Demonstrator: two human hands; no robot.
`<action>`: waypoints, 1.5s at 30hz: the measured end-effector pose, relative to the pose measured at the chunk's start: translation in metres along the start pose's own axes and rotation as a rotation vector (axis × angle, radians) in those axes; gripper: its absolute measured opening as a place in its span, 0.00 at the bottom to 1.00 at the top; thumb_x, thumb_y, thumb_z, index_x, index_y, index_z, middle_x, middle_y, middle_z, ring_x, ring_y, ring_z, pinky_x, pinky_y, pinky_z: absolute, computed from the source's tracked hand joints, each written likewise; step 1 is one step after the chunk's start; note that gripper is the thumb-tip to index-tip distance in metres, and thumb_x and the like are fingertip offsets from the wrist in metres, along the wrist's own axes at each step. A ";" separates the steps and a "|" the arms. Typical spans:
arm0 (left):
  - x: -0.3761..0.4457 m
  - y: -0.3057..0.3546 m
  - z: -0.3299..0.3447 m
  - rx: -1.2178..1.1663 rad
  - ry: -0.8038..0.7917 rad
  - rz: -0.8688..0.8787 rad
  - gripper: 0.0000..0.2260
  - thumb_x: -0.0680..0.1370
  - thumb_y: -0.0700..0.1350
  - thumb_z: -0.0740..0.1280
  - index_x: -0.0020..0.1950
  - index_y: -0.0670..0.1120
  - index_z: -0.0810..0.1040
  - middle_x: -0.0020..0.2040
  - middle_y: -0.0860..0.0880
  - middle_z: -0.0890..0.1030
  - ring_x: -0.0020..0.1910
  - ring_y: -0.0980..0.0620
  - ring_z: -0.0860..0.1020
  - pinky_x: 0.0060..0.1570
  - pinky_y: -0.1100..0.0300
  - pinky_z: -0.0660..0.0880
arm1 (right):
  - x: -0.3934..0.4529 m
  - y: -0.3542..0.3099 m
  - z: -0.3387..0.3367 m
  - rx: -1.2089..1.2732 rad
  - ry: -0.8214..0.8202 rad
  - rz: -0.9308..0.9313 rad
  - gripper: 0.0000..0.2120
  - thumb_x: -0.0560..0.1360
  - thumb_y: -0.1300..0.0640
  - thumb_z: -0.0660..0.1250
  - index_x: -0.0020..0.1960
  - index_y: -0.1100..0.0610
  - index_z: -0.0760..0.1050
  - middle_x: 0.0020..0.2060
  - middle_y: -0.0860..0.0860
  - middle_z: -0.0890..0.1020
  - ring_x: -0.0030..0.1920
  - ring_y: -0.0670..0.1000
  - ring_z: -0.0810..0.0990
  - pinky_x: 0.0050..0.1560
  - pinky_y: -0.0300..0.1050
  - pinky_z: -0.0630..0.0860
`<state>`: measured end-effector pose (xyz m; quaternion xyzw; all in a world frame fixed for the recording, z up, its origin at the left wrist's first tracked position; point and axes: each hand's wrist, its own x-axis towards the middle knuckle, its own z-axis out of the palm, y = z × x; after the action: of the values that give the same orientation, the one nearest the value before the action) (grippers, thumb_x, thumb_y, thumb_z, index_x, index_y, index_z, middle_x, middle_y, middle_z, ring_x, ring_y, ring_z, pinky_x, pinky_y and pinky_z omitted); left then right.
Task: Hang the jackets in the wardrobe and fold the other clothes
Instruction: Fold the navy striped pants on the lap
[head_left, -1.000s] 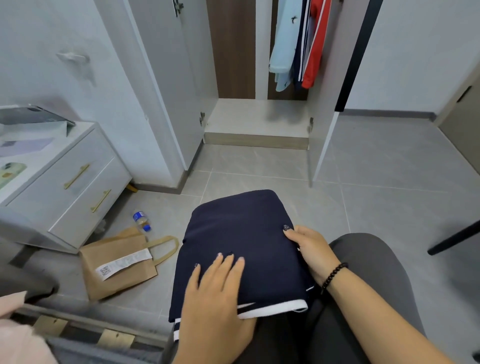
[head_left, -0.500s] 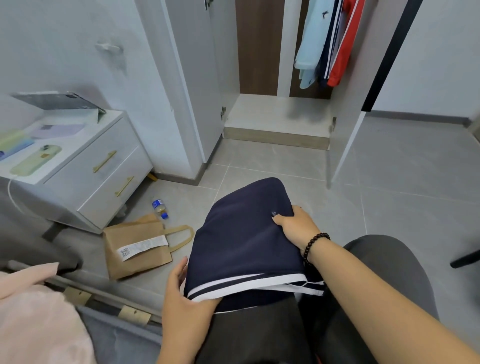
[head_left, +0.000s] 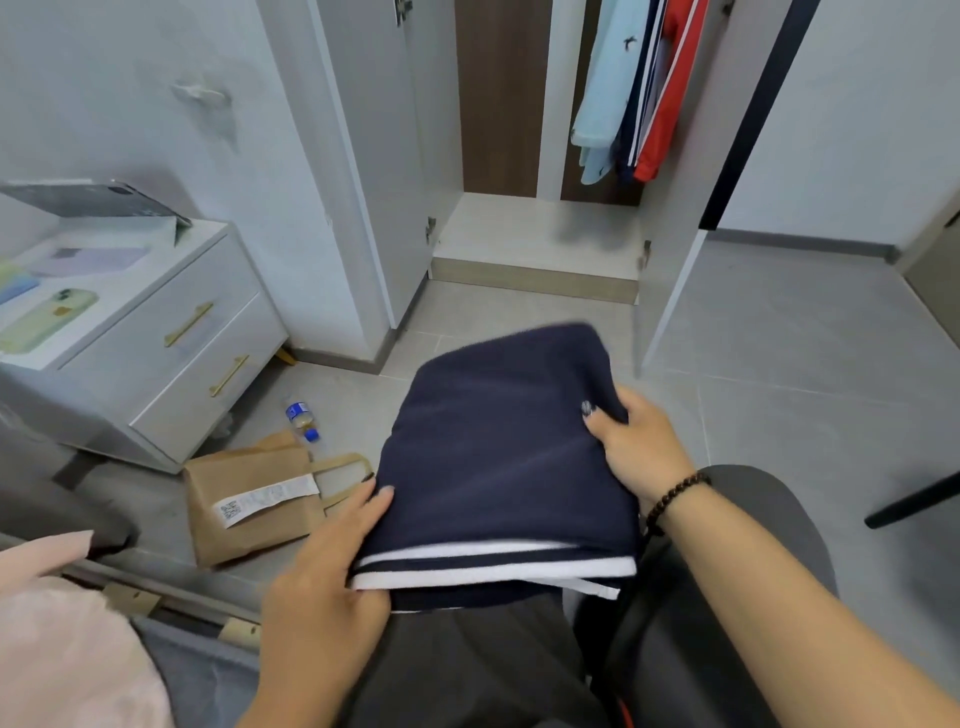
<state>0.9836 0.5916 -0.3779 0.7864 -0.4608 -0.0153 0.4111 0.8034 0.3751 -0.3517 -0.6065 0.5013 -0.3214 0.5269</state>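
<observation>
While both hands (head_left: 322, 587) (head_left: 636, 452) grip the folded navy garment (head_left: 498, 467), paper bag (head_left: 254, 499) and bottle (head_left: 301, 420) left, on floor.

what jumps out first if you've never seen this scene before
A folded navy garment with white stripes sits centre frame, held by the left hand at its near corner and the right hand at its far side. Behind it, the open wardrobe shows a red jacket hanging.
</observation>
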 end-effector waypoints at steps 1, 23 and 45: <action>-0.002 -0.003 0.002 0.031 -0.042 0.040 0.27 0.67 0.41 0.61 0.64 0.59 0.79 0.64 0.63 0.76 0.62 0.66 0.73 0.60 0.80 0.62 | -0.007 0.017 0.000 -0.014 -0.002 0.091 0.08 0.79 0.62 0.62 0.48 0.53 0.79 0.41 0.48 0.82 0.41 0.47 0.80 0.38 0.37 0.75; 0.028 -0.007 -0.007 -0.458 -0.470 -0.195 0.10 0.73 0.50 0.71 0.33 0.52 0.86 0.52 0.63 0.83 0.33 0.61 0.77 0.38 0.73 0.72 | 0.047 -0.035 0.054 -1.167 -0.246 -0.061 0.27 0.70 0.60 0.64 0.68 0.54 0.65 0.67 0.54 0.65 0.67 0.57 0.64 0.68 0.54 0.60; 0.048 -0.026 0.042 -0.524 -0.559 -0.846 0.14 0.74 0.55 0.71 0.53 0.49 0.76 0.48 0.50 0.84 0.47 0.52 0.83 0.53 0.51 0.79 | 0.086 0.008 0.120 -1.015 -0.293 -0.314 0.30 0.76 0.39 0.59 0.74 0.50 0.61 0.74 0.53 0.60 0.75 0.53 0.54 0.72 0.55 0.48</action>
<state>1.0125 0.5352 -0.4058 0.7404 -0.1778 -0.4998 0.4128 0.9365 0.3326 -0.3999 -0.8903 0.4181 -0.0263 0.1785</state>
